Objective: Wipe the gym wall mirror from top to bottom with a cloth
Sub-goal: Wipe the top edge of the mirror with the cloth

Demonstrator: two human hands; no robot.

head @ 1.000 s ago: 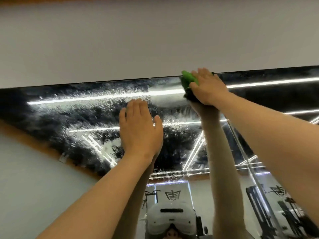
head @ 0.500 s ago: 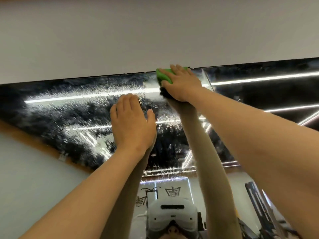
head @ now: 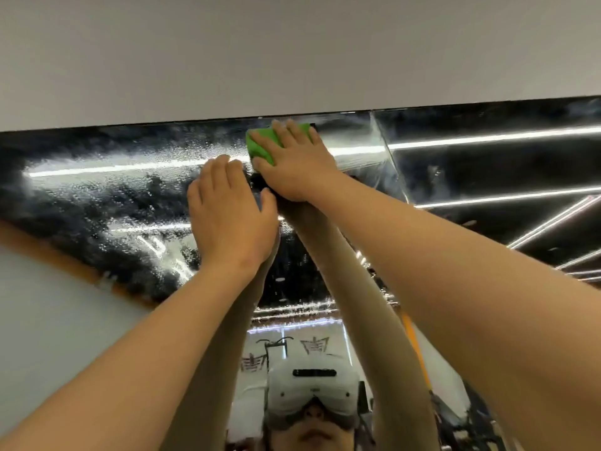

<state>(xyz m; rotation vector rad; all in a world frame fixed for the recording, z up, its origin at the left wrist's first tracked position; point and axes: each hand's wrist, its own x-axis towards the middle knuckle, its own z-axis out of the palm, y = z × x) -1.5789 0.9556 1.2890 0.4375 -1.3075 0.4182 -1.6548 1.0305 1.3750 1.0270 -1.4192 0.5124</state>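
The wall mirror [head: 107,196] fills the middle of the view, its left part covered with spray droplets and streaks. My right hand [head: 297,164] presses a green cloth [head: 260,148] flat against the glass just under the mirror's top edge. The cloth shows beyond my fingertips and thumb; most of it is hidden beneath the palm. My left hand [head: 227,213] lies flat on the glass with straight fingers, just below and left of the right hand, almost touching it. Both forearms and a white headset [head: 312,388] appear as reflections below.
A plain white wall [head: 292,53] runs above the mirror's top edge. A vertical seam [head: 388,157] between mirror panels lies right of my right hand. Reflected ceiling light strips [head: 494,138] and gym equipment show on the right.
My right hand has slid the cloth leftward along the top edge, away from the panel seam. My left hand has stayed flat on the glass, and the two hands are now close together.
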